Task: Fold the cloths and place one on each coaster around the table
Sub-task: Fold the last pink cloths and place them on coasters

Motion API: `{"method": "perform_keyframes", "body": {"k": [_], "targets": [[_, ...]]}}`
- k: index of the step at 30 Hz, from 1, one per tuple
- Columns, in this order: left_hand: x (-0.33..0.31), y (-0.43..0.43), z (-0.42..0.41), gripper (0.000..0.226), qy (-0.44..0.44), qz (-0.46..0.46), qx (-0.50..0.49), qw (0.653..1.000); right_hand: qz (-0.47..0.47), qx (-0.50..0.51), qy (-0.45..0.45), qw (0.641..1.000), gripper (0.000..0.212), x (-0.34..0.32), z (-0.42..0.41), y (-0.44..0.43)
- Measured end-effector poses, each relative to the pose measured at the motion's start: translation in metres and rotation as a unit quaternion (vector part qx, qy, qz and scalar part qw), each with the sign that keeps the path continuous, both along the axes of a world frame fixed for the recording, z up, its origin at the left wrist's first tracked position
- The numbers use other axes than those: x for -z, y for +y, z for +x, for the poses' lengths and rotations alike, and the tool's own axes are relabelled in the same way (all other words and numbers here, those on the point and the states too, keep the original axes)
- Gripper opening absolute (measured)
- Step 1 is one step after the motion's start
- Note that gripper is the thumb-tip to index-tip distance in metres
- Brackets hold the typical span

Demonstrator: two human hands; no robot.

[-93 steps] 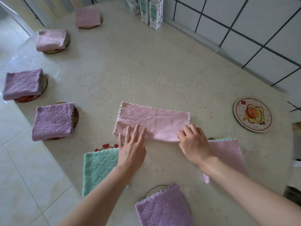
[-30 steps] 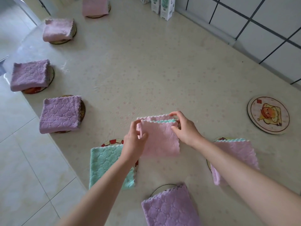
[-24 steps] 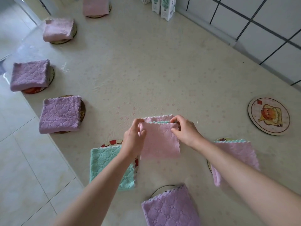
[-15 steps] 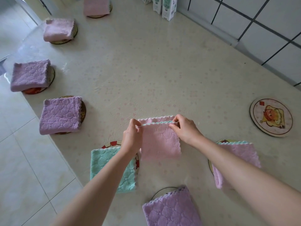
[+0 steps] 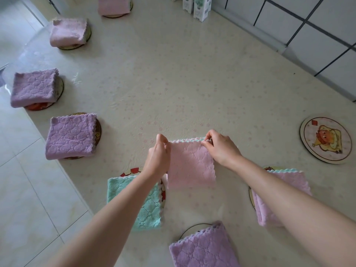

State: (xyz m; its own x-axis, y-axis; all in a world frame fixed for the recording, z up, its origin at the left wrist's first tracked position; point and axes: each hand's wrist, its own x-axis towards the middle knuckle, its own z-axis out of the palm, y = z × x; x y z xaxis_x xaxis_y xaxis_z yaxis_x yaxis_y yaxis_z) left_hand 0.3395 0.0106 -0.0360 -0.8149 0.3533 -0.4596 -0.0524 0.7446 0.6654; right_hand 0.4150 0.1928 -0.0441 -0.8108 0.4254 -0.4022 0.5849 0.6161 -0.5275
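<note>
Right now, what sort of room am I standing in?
Probably a home kitchen or dining corner: a big table ringed with coasters, a white tiled wall right beside it, and cartons standing at the far edge.

We see soft, bright light on the table (image 5: pixel 192 83), with glare at its left edge. Behind it the wall tiles (image 5: pixel 327 20) bow (wide lens).
</note>
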Motion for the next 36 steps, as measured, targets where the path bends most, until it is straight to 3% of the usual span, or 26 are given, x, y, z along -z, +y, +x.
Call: {"method": "perform_keyframes", "body": {"k": [9,15,16,18,20,21,23,26,32,36], "targets": [[0.006,0.001,-0.002,0.017,-0.007,-0.007,-0.082,0.997,0.034,0.03,-0.085,0.995,0.023,0.004,-0.013,-0.004],[0.002,-0.013,0.01,0.043,-0.033,0.036,-0.128,0.991,0.013,0.093,-0.086,0.992,0.023,0.006,-0.013,-0.006],[0.001,-0.016,0.016,0.045,-0.007,0.031,-0.111,0.993,0.004,0.106,-0.065,0.992,0.021,0.005,-0.012,-0.007],[-0.005,-0.022,0.029,0.048,0.133,-0.006,-0.042,0.99,0.014,0.114,0.0,0.993,0.014,0.0,-0.004,-0.011],[-0.006,-0.028,0.04,0.047,0.288,-0.017,0.081,0.954,0.111,0.056,0.093,0.988,0.011,-0.006,0.01,-0.02],[-0.002,-0.031,0.043,0.048,0.324,-0.019,0.155,0.933,0.171,0.008,0.133,0.976,0.013,-0.008,0.019,-0.026],[0.011,-0.036,0.048,0.051,0.337,-0.043,0.279,0.898,0.247,-0.084,0.18,0.949,0.024,-0.007,0.037,-0.041],[0.027,-0.041,0.051,0.051,0.328,-0.113,0.336,0.875,0.258,-0.175,0.148,0.939,0.042,0.006,0.061,-0.059],[0.03,-0.043,0.044,0.056,0.306,-0.198,0.354,0.861,0.242,-0.136,0.043,0.96,0.061,0.024,0.077,-0.063],[0.028,-0.047,0.032,0.058,0.279,-0.208,0.322,0.88,0.265,-0.119,0.014,0.957,0.069,0.022,0.089,-0.058]]}}
